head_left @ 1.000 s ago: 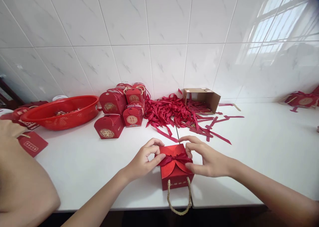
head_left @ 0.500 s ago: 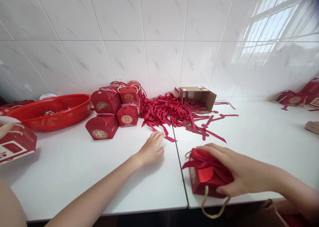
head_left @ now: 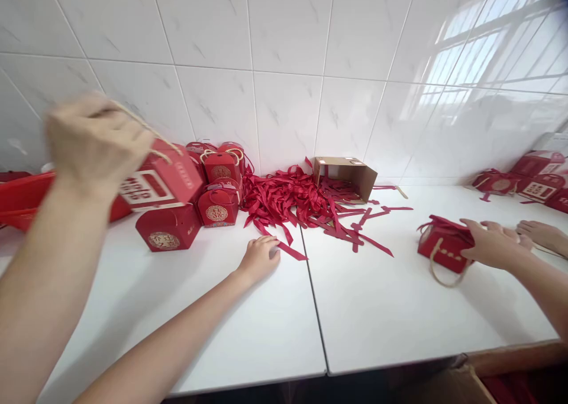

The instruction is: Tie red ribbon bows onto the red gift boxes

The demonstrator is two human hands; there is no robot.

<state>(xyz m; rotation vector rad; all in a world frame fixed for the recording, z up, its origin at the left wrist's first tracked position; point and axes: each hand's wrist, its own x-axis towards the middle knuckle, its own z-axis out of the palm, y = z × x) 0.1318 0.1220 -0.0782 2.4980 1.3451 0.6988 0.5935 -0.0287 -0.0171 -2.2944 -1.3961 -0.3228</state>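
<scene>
My left hand [head_left: 260, 259] rests low over the white table, its fingers curled at the end of a loose red ribbon [head_left: 291, 252] in front of the ribbon pile [head_left: 284, 197]. Over to the right, my right hand [head_left: 492, 244] grips a small red gift box [head_left: 444, 261] from its right side. That box has a ribbon on top and a rope handle hanging at its front. At the left, another person's blurred hand [head_left: 100, 138] holds up a red box [head_left: 162, 179] by its rope handle.
Several red boxes [head_left: 218, 207] stand against the wall beside a red basket [head_left: 26, 200]. An opened cardboard box [head_left: 368, 182] lies behind scattered strips. Another person's hand [head_left: 544, 235] is at the right, near more red boxes [head_left: 539, 188]. Below the front edge is a carton [head_left: 465, 386].
My right hand has moved right and away from me with the gift box. The other person's hand and box at the left have risen and come further in. My left hand stays by the ribbon.
</scene>
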